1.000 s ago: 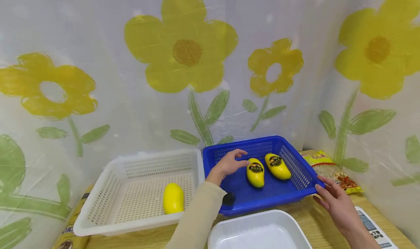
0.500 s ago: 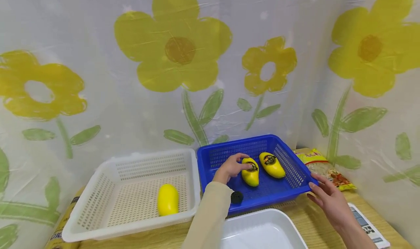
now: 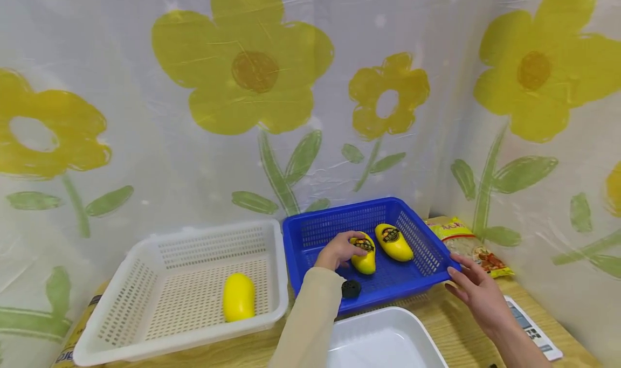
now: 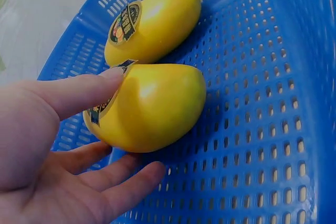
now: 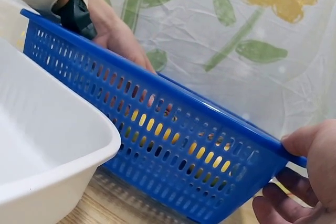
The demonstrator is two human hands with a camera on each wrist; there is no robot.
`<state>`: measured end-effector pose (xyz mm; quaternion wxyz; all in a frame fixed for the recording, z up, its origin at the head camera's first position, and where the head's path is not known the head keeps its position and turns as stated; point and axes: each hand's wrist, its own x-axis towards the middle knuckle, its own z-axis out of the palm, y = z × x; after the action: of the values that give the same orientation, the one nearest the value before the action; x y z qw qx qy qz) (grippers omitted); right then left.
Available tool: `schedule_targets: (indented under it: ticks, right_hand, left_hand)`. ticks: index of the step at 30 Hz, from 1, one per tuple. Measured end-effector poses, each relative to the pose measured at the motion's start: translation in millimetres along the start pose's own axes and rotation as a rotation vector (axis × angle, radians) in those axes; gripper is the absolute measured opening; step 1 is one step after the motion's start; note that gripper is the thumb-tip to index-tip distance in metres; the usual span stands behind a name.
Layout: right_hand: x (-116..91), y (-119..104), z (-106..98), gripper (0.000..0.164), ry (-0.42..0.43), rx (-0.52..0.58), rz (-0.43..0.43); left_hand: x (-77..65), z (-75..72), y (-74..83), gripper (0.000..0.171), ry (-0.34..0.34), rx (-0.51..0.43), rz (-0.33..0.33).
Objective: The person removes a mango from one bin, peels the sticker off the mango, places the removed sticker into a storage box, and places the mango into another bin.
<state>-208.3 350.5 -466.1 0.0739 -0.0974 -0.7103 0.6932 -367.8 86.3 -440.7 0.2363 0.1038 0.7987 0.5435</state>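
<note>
So the left hand has moved in from just beside the nearer mango since a second ago, and now its thumb is on the sticker with the fingers partly curled along the other side, so it's got a loose pinch on it. That mango's lying in the blue basket next to a second stickered one. Right hand grips the basket's corner, thumb on the rim, fingers bent underneath, and there's another mango in the white basket
</note>
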Motion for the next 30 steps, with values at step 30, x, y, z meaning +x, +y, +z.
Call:
schedule_targets:
  ticks: [30]
  right_hand:
    - [-0.2, 0.3, -0.1, 0.065, 0.009, -0.029, -0.007]
  left_hand:
    - [6.7, 2.6, 11.1, 0.047, 0.007, -0.043, 0.041]
